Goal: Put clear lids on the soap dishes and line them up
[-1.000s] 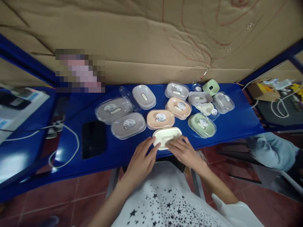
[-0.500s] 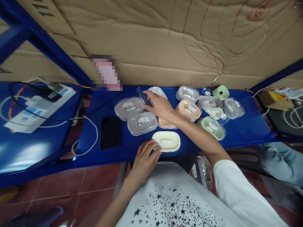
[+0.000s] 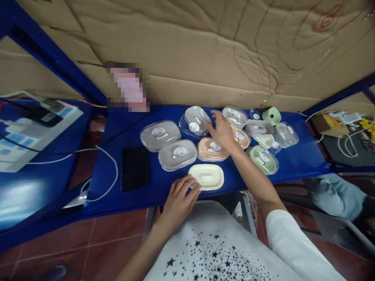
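My left hand (image 3: 182, 197) is palm down at the front edge of the table, its fingers loosely spread. Its fingertips touch the left end of a cream oval dish (image 3: 208, 176) with a raised middle. Further back, my right hand (image 3: 222, 130) is open with spread fingers. It is just right of a pale oval box (image 3: 197, 113) with a sticker; a clear plastic lid (image 3: 184, 127) shows around its left and near sides. The right hand partly covers a peach box (image 3: 243, 136). Another peach box (image 3: 211, 151) lies in front of it.
Two grey lidded boxes (image 3: 160, 134) lie to the left, beside a black phone (image 3: 134, 168). More boxes stand right, including a green box (image 3: 262, 159) and a small green cup (image 3: 272, 116). A cardboard wall (image 3: 181, 54) rises behind; a white power strip (image 3: 43, 132) lies far left.
My right hand has let go of the clear lid, which now lies at the pale box, and has moved right with fingers spread. My left hand stays at the cream dish.
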Motion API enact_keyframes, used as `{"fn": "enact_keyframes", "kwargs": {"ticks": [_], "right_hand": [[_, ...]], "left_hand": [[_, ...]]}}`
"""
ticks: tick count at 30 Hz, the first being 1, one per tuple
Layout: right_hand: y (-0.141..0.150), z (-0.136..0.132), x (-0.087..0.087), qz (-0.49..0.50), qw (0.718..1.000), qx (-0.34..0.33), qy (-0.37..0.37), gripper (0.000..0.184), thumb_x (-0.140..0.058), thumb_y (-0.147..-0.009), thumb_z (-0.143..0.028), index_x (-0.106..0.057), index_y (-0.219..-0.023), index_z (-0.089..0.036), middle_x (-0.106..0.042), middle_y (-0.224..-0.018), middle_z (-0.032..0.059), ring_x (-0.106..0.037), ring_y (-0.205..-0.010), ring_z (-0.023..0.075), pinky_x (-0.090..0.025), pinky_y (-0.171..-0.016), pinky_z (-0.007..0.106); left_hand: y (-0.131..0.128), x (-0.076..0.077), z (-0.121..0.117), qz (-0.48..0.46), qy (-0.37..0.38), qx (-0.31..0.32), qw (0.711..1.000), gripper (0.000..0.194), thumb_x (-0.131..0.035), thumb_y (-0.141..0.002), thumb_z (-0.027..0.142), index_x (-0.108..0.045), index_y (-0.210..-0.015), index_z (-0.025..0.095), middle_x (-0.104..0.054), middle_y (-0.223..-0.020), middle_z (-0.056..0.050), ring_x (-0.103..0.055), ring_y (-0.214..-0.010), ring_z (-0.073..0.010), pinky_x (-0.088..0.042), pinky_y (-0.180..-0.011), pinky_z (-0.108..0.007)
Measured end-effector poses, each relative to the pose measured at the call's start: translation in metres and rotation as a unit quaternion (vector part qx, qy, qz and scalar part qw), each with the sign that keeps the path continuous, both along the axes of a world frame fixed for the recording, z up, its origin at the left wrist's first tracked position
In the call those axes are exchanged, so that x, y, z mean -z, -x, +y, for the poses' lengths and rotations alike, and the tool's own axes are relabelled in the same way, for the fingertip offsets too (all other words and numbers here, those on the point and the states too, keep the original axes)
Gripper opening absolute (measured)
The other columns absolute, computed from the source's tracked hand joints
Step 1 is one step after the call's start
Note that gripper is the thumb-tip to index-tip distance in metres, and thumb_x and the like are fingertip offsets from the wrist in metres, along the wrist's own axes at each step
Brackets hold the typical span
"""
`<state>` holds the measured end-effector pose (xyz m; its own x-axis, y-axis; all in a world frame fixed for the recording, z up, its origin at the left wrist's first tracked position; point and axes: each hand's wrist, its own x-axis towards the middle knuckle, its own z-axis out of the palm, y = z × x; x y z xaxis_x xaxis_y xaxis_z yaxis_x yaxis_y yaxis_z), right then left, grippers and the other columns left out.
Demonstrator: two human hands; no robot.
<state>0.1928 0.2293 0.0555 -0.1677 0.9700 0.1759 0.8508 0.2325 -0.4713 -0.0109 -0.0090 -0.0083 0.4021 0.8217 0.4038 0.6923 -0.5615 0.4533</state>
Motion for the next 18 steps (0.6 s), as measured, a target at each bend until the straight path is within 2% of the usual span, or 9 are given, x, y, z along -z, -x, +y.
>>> {"fn": "enact_keyframes", "kwargs": {"ticks": [2, 4, 6, 9, 11, 13, 18], "right_hand": [[0.009, -0.006, -0.008, -0.033, 0.998, -0.041, -0.044, 0.05, -0.045, -0.106, -0.03, -0.052, -0.153, -0.013, -0.06, -0.154, 0.0211, -0.058, -0.14, 0.0371, -0.047, -0.118, 0.057], [0.022, -0.011, -0.017, -0.083, 0.989, -0.11, -0.052, 0.048, -0.044, -0.109, -0.033, -0.055, -0.153, -0.018, -0.055, -0.163, 0.0175, -0.052, -0.147, 0.0365, -0.042, -0.122, 0.057], [0.037, -0.012, -0.022, -0.156, 0.972, -0.172, -0.024, 0.051, -0.055, -0.107, -0.036, -0.057, -0.155, -0.019, -0.048, -0.169, 0.0162, -0.044, -0.155, 0.0385, -0.037, -0.126, 0.06], [0.055, -0.011, -0.022, -0.244, 0.948, -0.203, 0.021, 0.074, -0.077, -0.095, -0.032, -0.049, -0.163, -0.018, -0.035, -0.177, 0.018, -0.03, -0.163, 0.0436, -0.026, -0.131, 0.066], [0.06, -0.007, -0.022, -0.264, 0.944, -0.194, 0.035, 0.084, -0.081, -0.091, -0.025, -0.044, -0.165, -0.018, -0.032, -0.178, 0.0198, -0.032, -0.162, 0.0446, -0.029, -0.131, 0.066], [0.059, -0.003, -0.024, -0.254, 0.95, -0.179, 0.033, 0.08, -0.078, -0.092, -0.025, -0.044, -0.165, -0.016, -0.034, -0.177, 0.0216, -0.04, -0.158, 0.0439, -0.037, -0.127, 0.063], [0.046, 0.018, -0.031, -0.178, 0.977, -0.11, 0.038, 0.076, -0.068, -0.098, -0.041, -0.042, -0.164, -0.013, -0.049, -0.166, 0.0218, -0.055, -0.145, 0.0428, -0.05, -0.117, 0.06]], "left_hand": [[0.0, 0.0, 0.0, -0.001, 0.003, 0.001, 1.0, 0.02, -0.064, -0.105, 0.017, -0.07, -0.124, 0.021, -0.075, -0.127, -0.01, -0.066, -0.132, -0.029, -0.05, -0.107, -0.046], [-0.001, 0.001, 0.0, -0.002, 0.003, -0.003, 1.0, 0.02, -0.065, -0.105, 0.017, -0.07, -0.124, 0.021, -0.076, -0.127, -0.01, -0.066, -0.132, -0.029, -0.05, -0.107, -0.045], [-0.002, 0.0, 0.0, -0.003, 0.002, -0.009, 1.0, 0.019, -0.065, -0.105, 0.017, -0.07, -0.122, 0.021, -0.076, -0.126, -0.01, -0.066, -0.132, -0.0291, -0.049, -0.106, -0.045], [-0.003, 0.0, 0.0, -0.003, -0.002, -0.011, 1.0, 0.018, -0.065, -0.105, 0.017, -0.07, -0.122, 0.021, -0.076, -0.126, -0.01, -0.066, -0.132, -0.0289, -0.049, -0.106, -0.045], [-0.003, 0.0, 0.0, -0.004, -0.004, -0.011, 1.0, 0.019, -0.065, -0.105, 0.017, -0.069, -0.123, 0.021, -0.076, -0.127, -0.01, -0.066, -0.132, -0.0287, -0.049, -0.107, -0.045], [-0.003, 0.0, 0.0, -0.006, -0.006, -0.011, 1.0, 0.019, -0.065, -0.106, 0.017, -0.069, -0.124, 0.02, -0.076, -0.127, -0.01, -0.066, -0.132, -0.0284, -0.049, -0.107, -0.045], [-0.002, 0.002, 0.0, -0.008, -0.009, -0.007, 1.0, 0.019, -0.065, -0.106, 0.017, -0.07, -0.124, 0.021, -0.075, -0.128, -0.009, -0.066, -0.133, -0.0284, -0.049, -0.107, -0.045]]}}
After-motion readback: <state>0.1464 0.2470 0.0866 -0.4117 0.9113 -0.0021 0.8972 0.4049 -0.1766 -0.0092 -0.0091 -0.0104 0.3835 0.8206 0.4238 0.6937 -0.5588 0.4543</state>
